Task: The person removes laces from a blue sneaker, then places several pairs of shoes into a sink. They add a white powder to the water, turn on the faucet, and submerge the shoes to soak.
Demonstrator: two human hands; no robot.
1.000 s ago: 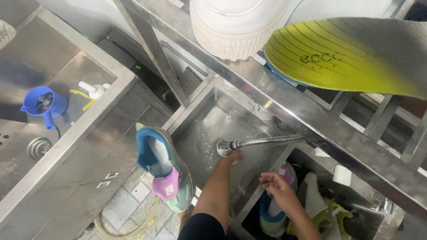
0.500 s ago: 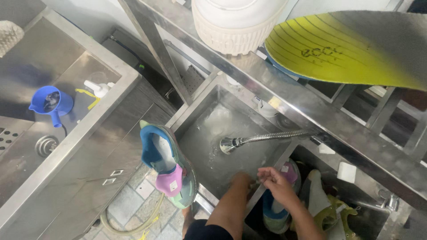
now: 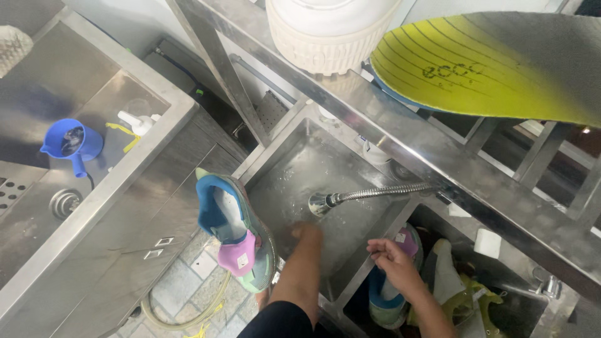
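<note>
A blue, pink and mint-green sneaker is propped upside-ish on the front edge of the steel sink basin, toe pointing up, not held by anything. The left hand is dipped down into that basin just under the flexible metal spray hose head; whether its fingers are closed can't be told, too blurry. The right hand is hovering loosely open, nothing gripped, right over another colourful sneaker sat in the next compartment.
</note>
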